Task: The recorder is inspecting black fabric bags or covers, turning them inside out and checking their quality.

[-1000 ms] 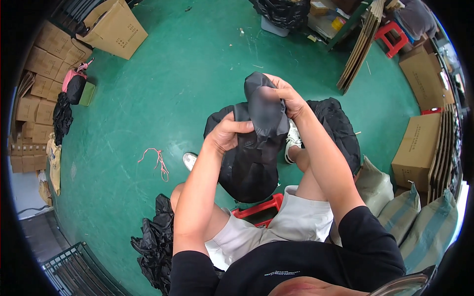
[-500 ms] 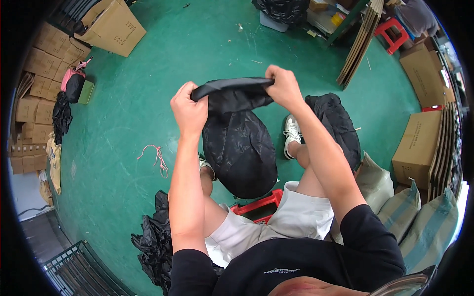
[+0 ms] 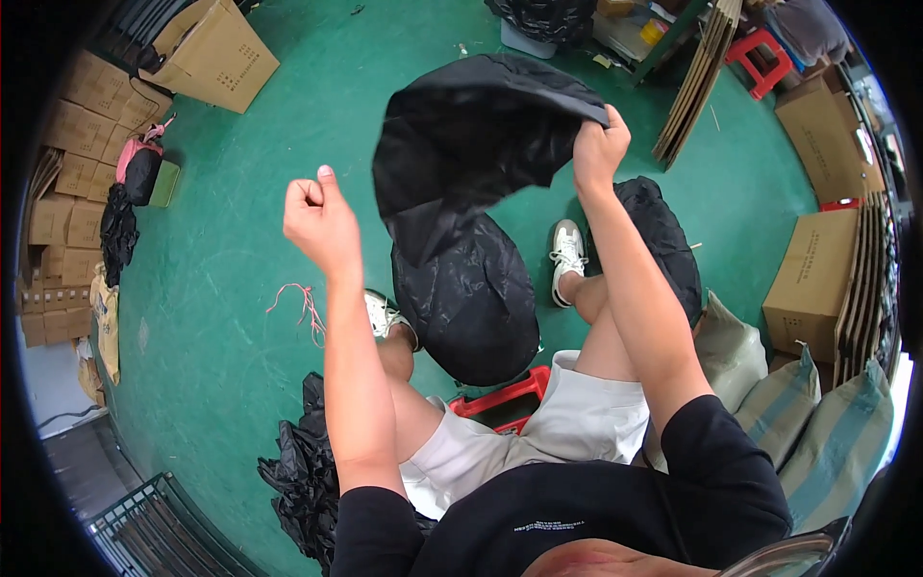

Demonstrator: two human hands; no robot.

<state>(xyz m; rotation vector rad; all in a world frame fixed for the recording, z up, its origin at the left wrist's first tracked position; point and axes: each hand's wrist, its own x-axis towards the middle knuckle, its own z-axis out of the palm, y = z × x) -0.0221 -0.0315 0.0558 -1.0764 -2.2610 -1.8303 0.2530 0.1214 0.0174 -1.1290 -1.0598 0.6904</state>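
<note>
Seated on a low red stool [image 3: 500, 399] over a green floor [image 3: 221, 231], arms raised. Right hand [image 3: 598, 144] closed in a tight grip on the top edge of a black plastic bag [image 3: 471, 144], held up and billowing leftward from the grip, its loose mouth drooping below. Left hand [image 3: 317, 216] up and apart from the bag, curled into a fist with the thumb on top; whether anything thin sits pinched inside, impossible to tell, and nothing visible there.

Directly below the grip and slightly left, a second, stuffed black bag [image 3: 471, 298] resting between the knees. Just below and right of the grip, another dark filled bag [image 3: 663, 240] beside the right leg. White sneakers [image 3: 567, 255] planted on the floor under the held bag. Far left of the grip, a scrap of pink string [image 3: 298, 303] on the floor, and a heap of crumpled black bags [image 3: 303, 471] lower left by the hip. Cardboard boxes [image 3: 216, 53] stacked around the edges, striped sacks [image 3: 827, 423] at lower right.

Judging by its folds and sheen, bag film likely very light, limp and slippery, prone to tearing under a sharp pull. Best held bunched at the rim, with a second hold on the opposite rim to spread the mouth.
</note>
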